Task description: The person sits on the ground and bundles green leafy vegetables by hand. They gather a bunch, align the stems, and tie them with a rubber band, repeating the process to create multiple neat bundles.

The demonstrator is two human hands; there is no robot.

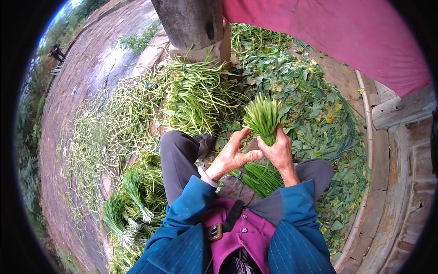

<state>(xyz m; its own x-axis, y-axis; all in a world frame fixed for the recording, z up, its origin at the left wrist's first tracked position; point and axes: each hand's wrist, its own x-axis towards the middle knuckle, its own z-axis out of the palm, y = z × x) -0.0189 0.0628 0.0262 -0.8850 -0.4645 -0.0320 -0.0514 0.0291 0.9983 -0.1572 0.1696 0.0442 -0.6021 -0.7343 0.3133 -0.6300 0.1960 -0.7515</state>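
In front of my lap, my right hand is closed round a bunch of long green stems, which look like chives. Its pale, evenly cut ends point away from me, and a band circles the stems just above my fingers. The long green tails hang below my hand, over my leg. My left hand is beside the bunch with thumb and fingers apart. Those fingertips come close to the stems; whether they touch I cannot tell. A pale bangle circles my left wrist.
Tied bundles of long beans lie ahead by a wooden post; loose ones spread left. White-ended green bunches rest at lower left. Leaves cover the ground on the right, beside a wooden wall. Pink cloth hangs above.
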